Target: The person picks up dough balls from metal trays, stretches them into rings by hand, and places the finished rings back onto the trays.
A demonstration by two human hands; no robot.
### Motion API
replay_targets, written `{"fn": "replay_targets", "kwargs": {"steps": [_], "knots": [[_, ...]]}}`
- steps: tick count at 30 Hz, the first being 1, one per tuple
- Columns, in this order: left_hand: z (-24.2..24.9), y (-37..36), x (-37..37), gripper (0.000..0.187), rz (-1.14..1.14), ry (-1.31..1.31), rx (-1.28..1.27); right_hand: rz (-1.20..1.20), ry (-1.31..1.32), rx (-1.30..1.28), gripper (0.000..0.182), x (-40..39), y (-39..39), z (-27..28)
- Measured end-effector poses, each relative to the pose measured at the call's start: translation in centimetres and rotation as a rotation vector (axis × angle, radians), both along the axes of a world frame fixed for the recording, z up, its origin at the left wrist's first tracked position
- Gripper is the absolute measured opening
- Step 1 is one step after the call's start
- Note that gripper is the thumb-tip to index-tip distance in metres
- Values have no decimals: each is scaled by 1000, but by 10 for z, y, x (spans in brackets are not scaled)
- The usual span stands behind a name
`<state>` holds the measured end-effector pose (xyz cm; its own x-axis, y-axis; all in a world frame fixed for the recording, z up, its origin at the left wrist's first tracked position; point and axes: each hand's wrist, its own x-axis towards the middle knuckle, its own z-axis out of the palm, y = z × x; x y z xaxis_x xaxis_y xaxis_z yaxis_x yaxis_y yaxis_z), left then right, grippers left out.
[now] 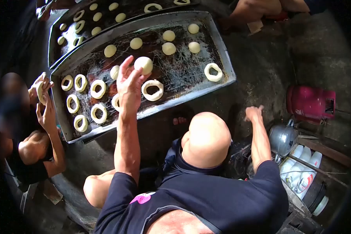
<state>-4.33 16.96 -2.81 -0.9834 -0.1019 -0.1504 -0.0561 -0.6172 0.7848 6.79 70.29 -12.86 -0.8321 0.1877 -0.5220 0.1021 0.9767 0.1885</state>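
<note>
Above the metal tray we lift a dough ball at the fingertips of our left hand, our right hand seemingly empty, fingers curled; so light a pinch could drop it onto the dough ring below.

A small, rough bakery workspace at floor level: two large blackened metal baking trays in the upper frame carry pale round dough balls and dough rings; a red gas cylinder lies at right on the dark concrete floor.
</note>
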Motion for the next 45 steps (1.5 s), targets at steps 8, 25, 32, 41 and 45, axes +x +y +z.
{"fn": "replay_targets", "kwargs": {"steps": [8, 25, 32, 41, 45], "knots": [[-8, 35, 8, 55, -147, -62, 0, -169, 655, -371, 29, -50, -133, 87], [-6, 83, 29, 59, -229, 47, -284, -120, 414, -1564, 41, -140, -318, 128], [0, 64, 21, 45, -291, 14, 129, -67, 310, -1574, 22, -140, -295, 117], [13, 61, 5, 22, -616, -148, -160, -532, 108, -1966, 12, -139, -270, 133], [9, 51, -6, 19, -403, -61, -134, -349, -66, -1708, 13, -119, -262, 128]]}}
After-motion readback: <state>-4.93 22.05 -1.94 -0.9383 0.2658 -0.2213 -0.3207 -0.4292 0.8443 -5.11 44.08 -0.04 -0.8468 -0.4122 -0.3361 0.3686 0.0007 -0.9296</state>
